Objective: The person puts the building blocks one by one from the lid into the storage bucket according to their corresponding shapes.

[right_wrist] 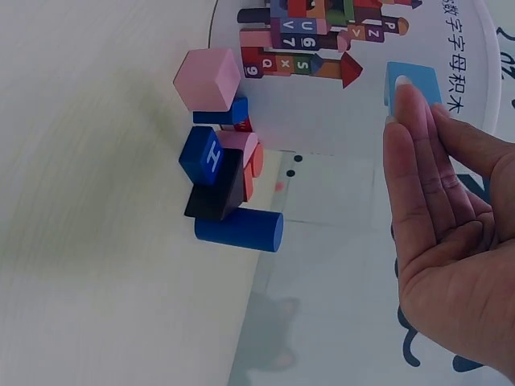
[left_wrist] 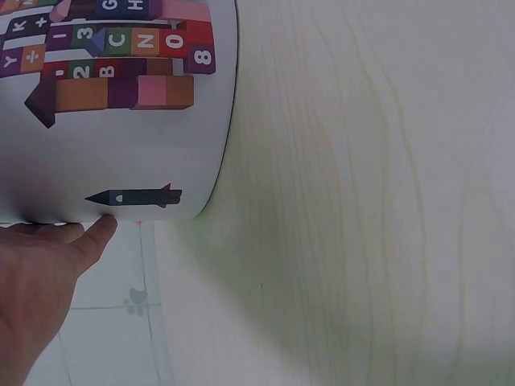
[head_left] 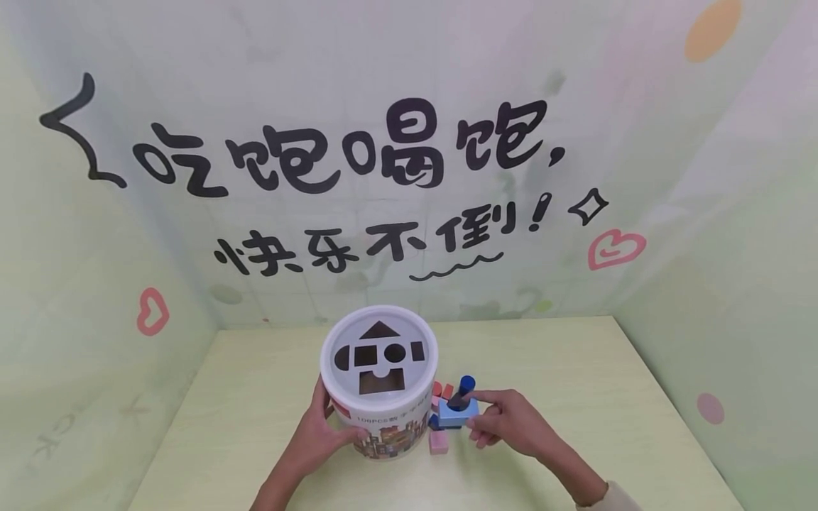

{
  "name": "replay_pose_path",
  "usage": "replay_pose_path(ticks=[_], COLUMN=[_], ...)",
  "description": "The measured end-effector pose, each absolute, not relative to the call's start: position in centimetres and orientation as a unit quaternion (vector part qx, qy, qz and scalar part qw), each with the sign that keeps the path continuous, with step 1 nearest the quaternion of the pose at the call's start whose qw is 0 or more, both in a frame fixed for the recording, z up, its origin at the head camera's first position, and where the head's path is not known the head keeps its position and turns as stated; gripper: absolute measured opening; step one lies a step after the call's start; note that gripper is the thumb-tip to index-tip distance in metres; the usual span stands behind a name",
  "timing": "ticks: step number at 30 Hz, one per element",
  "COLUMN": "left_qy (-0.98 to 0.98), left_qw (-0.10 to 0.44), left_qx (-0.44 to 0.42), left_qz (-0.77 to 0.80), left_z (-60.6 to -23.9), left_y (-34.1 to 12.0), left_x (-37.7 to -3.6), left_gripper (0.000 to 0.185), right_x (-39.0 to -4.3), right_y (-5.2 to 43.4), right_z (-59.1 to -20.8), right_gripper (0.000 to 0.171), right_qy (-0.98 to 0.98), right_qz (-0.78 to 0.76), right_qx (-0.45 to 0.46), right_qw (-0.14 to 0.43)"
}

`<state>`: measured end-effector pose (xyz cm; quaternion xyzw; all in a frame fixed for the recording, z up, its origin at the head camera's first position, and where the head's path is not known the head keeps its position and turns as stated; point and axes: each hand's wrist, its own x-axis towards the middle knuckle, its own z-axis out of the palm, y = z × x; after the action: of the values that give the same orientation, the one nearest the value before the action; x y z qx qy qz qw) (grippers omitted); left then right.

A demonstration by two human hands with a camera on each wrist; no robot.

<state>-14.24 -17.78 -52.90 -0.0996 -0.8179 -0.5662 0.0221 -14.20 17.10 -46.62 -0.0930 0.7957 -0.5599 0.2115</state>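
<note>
A pale wood-grain table (head_left: 255,397) is bearing a single white bucket (head_left: 390,434), which is standing upright and showing colourful printed letter-and-number castles around its wall. One white lid (head_left: 345,333) is covering it and showing six cut-out holes: a triangle, a half-round, a square, a circle, a narrow rectangle and a notched oblong. The holes are looking dark, so what the bucket is holding cannot be told.

Two hands are working here. The left hand (head_left: 317,434) is gripping the bucket's left side, its thumb lying across the front. The right hand (head_left: 514,424) is pinching one light-blue block (head_left: 458,415) between thumb and fingers, just right of the bucket; this smooth block is showing a rounded dip in its upper edge.

Loose blocks are clustering on the table near the bucket's right side: one blue cylinder (right_wrist: 240,230) standing upright, one black triangle (right_wrist: 216,191), one pink cube (right_wrist: 209,80), one blue cube (right_wrist: 200,155) bearing a white letter, another blue block (right_wrist: 216,114) showing partly, one rounded pink block (right_wrist: 236,143) and at least two small red blocks (head_left: 448,391).
</note>
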Motion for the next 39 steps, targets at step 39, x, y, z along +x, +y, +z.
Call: replay_pose_path(ticks=[39], left_qy=[-0.818], left_qw=[0.027], left_qx=[-0.099], left_qz=[-0.566], left_z=[-53.1], left_y=[-17.7], left_x=[-14.3], left_gripper=[0.127], right_x=[-12.9], right_y=[15.2], right_z=[-41.3], right_gripper=[0.043], right_qy=[0.76], right_qz=[-0.58], right_qx=[-0.173], right_qw=[0.236])
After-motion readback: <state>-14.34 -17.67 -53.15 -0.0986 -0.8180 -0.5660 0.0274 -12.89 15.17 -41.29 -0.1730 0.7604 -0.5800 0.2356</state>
